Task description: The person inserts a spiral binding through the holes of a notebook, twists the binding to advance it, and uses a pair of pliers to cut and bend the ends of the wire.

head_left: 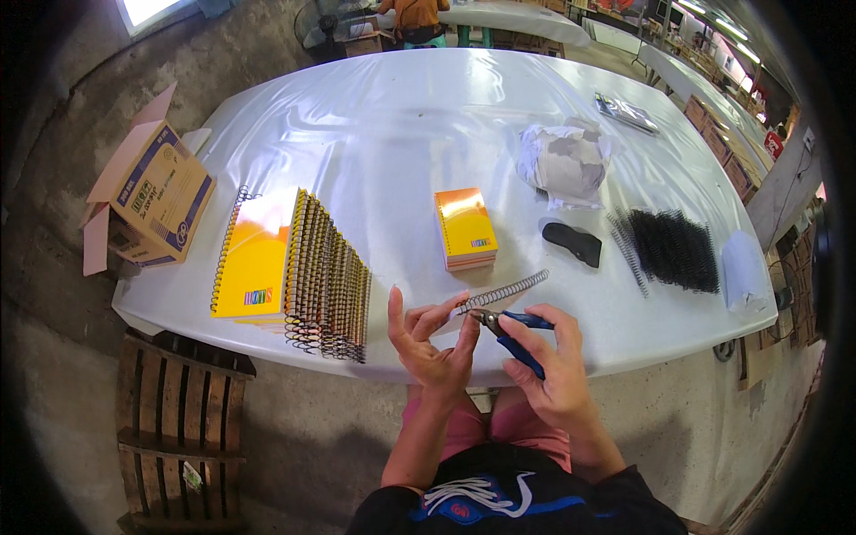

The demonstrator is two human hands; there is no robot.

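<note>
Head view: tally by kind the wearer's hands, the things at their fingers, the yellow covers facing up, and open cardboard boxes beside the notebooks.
Left hand and right hand: 2
Blue-handled pliers: 1
Wire coil: 1
Yellow covers facing up: 2
Open cardboard box: 1
Total: 7

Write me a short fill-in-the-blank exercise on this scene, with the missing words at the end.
1. The right hand grips a tool whose handles are coloured ____.
2. From the left hand, the free end of the spiral coil points away and to the person's ____.
3. As the person sees it, the open cardboard box is at the ____ end of the table.
4. The pile of loose coils is coloured ____.

Missing words: blue; right; left; black.
</note>
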